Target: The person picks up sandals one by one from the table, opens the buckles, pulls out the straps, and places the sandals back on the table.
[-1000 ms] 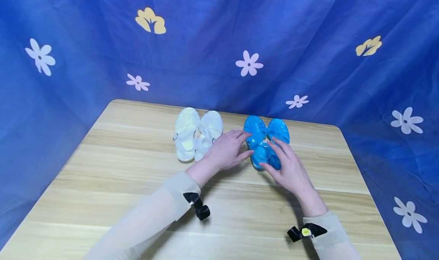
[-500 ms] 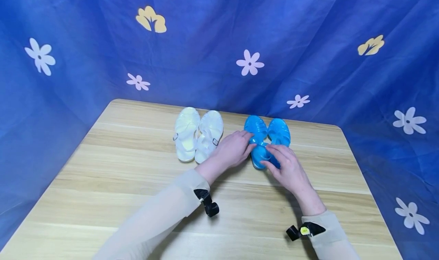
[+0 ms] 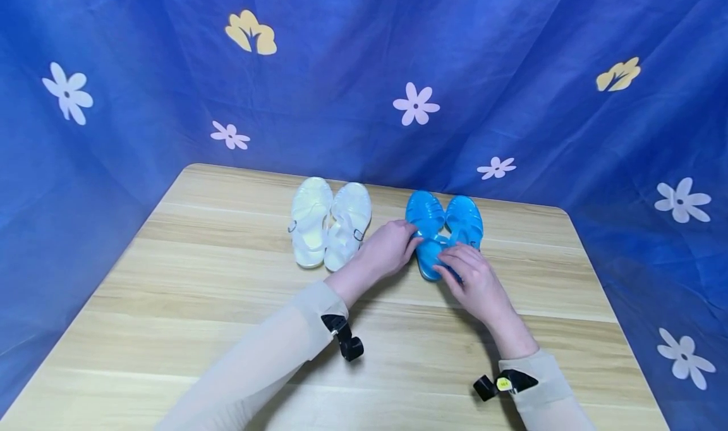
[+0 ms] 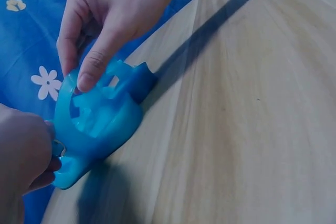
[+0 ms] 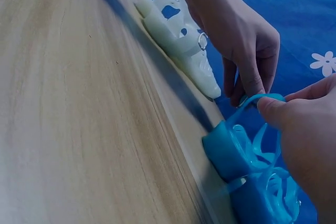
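A pair of blue jelly sandals stands side by side near the table's far edge, the left sandal and the right sandal. My left hand pinches the buckle side of the left sandal's ankle strap; a bit of the metal buckle shows by its fingers in the left wrist view. Between thumb and fingers my right hand grips the same strap, which arches up above the heel. Whether the strap runs through the buckle is hidden by the fingers.
A pair of white jelly sandals, the left one and the right one with small metal buckles, stands left of the blue pair. The wooden table ends just behind the sandals, against a blue flowered curtain.
The right hand has lowered toward the left blue sandal, closed on its strap and drawn slightly nearer the person. The left hand has shifted a little right, onto the buckle side.
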The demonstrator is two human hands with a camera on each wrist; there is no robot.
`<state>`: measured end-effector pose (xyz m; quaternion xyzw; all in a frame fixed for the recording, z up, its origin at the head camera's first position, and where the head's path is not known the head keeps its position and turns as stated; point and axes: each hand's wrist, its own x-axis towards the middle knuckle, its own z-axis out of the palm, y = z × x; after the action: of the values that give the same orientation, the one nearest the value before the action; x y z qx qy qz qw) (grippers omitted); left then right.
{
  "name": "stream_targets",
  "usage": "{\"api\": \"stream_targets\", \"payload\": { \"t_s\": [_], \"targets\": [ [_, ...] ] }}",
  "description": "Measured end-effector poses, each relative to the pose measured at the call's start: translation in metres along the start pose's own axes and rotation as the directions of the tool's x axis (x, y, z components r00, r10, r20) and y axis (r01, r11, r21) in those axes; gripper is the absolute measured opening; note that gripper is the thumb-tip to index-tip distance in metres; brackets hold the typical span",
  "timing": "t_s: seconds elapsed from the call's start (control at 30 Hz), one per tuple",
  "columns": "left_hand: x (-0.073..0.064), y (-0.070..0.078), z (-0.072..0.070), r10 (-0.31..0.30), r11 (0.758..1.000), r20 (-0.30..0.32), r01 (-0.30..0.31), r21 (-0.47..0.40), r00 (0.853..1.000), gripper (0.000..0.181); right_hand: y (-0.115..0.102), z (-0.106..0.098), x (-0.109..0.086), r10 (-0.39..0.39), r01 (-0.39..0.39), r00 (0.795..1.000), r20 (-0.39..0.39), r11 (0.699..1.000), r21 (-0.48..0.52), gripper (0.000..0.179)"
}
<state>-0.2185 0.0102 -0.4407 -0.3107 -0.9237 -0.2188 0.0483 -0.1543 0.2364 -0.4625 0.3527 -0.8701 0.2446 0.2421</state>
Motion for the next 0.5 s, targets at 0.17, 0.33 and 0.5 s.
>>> {"api": "stream_targets", "payload": {
  "t_s": [0.17, 0.33, 0.5],
  "targets": [
    [-0.008, 0.003, 0.000, -0.018, 1.000, -0.014, 0.018, -0.006, 1.000, 0.023, -0.003, 0.001, -0.001, -0.022, 0.022, 1.000, -0.005, 1.000, -0.002, 0.026],
    [-0.016, 0.005, -0.002, -0.012, 1.000, -0.025, 0.012, 0.017, 1.000, 0.025, -0.010, 0.002, -0.002, -0.042, 0.042, 0.999, -0.009, 0.999, 0.008, 0.027],
    [-0.025, 0.004, -0.004, 0.008, 0.999, -0.036, -0.007, 0.035, 0.999, 0.025, -0.018, 0.004, -0.004, -0.057, 0.058, 0.998, -0.017, 0.998, 0.022, 0.026]
  ]
}}
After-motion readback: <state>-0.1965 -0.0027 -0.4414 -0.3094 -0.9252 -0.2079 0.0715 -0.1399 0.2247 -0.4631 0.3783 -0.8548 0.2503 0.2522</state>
